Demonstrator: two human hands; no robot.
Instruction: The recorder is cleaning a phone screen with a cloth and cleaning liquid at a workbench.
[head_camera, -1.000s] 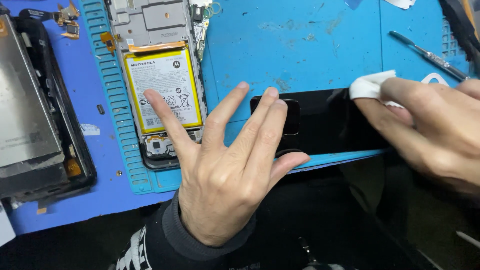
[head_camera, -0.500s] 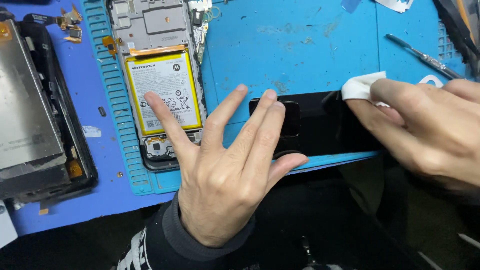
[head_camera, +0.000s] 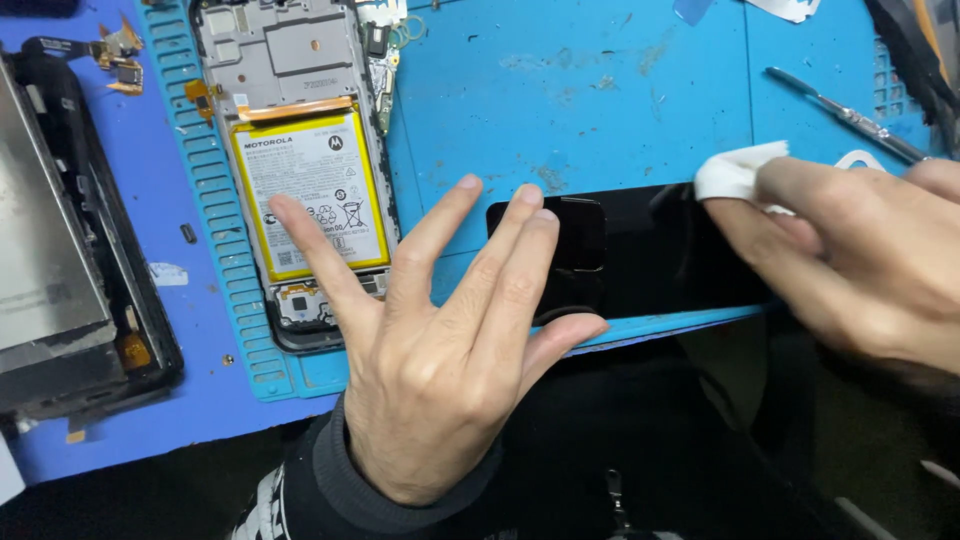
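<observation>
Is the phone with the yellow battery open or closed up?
Open. The phone lies on the blue mat with no back cover, so its yellow battery and grey inner frame show.

The widest free room is the bare blue mat (head_camera: 600, 100) above the black glass panel (head_camera: 660, 250), open between the opened phone (head_camera: 300, 170) at its left edge and the metal tweezers (head_camera: 850, 115) at the upper right. The left hand (head_camera: 450, 340) spreads over the panel's left end and the right hand (head_camera: 860, 260), pressing a white cloth (head_camera: 735, 170), covers its right end, leaving only the panel's middle clear. Far left, a dismantled screen frame (head_camera: 70, 260) fills the surface.
</observation>
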